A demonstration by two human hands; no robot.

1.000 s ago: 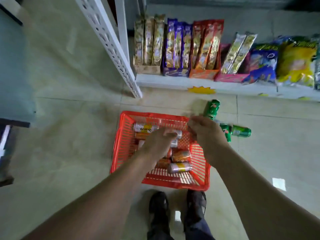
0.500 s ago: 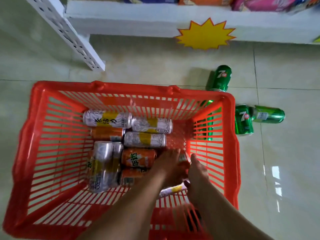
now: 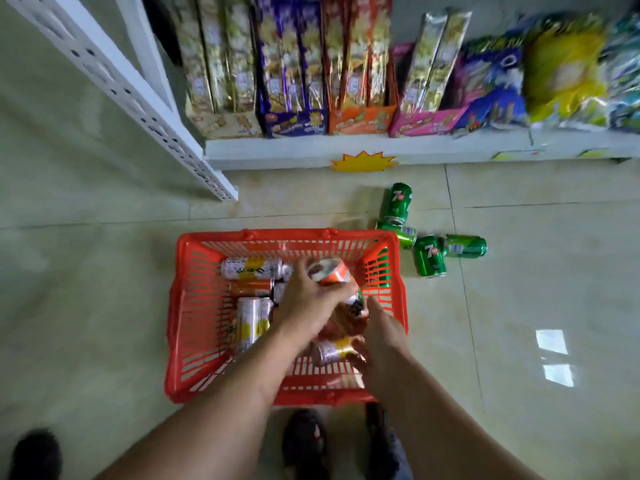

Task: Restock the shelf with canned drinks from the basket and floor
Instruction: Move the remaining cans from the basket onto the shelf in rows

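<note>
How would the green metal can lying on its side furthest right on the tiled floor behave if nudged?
The green metal can lies on its side on glossy floor tiles, so it would probably roll easily. Its left end seems to meet a neighbouring green can, which might block it that way. It looks undented, likely stiff.

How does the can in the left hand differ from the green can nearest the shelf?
The can in the left hand is orange and white, blurred so its label cannot be read; the green can nearest the shelf shows a clear logo. The held can is lifted above the red basket in the left hand; the green can rests on the floor outside the basket, untouched. Both look like slim drink cans.
</note>
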